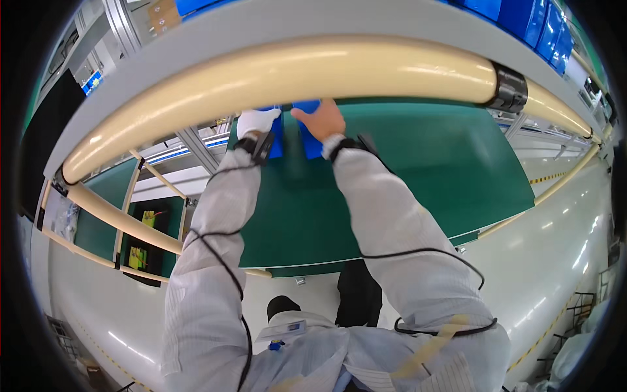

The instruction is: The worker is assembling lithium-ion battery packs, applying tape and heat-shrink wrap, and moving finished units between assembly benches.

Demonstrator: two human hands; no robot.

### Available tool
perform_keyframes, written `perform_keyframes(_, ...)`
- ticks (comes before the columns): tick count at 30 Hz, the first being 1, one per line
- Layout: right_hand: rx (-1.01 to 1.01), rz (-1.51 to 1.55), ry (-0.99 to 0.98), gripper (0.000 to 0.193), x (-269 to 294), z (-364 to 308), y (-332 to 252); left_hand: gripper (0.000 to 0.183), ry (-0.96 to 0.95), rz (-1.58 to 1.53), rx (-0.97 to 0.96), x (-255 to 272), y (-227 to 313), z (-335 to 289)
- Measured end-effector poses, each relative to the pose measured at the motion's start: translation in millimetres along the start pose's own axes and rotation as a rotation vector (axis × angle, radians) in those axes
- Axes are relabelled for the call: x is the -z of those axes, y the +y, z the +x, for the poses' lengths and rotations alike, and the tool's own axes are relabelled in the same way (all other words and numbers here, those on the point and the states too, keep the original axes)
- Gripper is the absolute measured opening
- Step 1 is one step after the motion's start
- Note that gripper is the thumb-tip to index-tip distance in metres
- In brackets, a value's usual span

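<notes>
Both my arms reach to the far side of a green tabletop (392,189). My left hand (257,121), in a white glove, is on a blue block-like thing (277,140), its thumb pointing right. To its right, my bare right hand (322,120) grips a second blue block-like thing (311,142) between thumb and fingers. The two blue things stand side by side with a narrow strip of green between them. A cream tube partly covers their far ends and my fingertips, so their full shape is hidden. Each wrist wears a black strap with a cable.
The thick cream tube (313,65) crosses just beyond my hands, a black joint (508,87) at its right. At the left, a tube-framed rack (124,228) holds green-yellow packs (138,257) with wires in dark trays. Blue bins (529,26) stand at the far right.
</notes>
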State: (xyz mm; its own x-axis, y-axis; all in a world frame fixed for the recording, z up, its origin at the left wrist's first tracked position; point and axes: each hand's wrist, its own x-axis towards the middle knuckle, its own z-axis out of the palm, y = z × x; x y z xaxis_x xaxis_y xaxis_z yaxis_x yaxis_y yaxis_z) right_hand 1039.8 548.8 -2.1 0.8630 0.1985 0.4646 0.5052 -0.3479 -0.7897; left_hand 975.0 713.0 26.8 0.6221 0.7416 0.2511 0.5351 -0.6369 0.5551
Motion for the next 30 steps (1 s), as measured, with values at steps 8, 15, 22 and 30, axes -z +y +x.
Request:
perform_keyframes(8, -0.052, 0.056, 0.083, 0.121, -38.9, -40.7, 63.7, 0.092, -0.042, -0.231, -0.100, -69.6, -88.3, -39.6)
perform_keyframes(15, -0.082, 0.021, 0.226, 0.099, -90.9, -25.1, 36.9, 0.076, 0.117, -0.104, 0.224, -58.0, -66.0, -28.3)
perform_keyframes(22, -0.057, 0.020, 0.261, 0.100, -115.5, -16.3, 42.4, 0.074, 0.127, -0.174, 0.235, -71.9, -71.4, -12.4)
perform_keyframes(30, -0.056, 0.089, 0.098, 0.113, -124.1, -69.1, 48.9, 0.102, 0.111, -0.280, 0.080, -61.4, -125.2, -31.9)
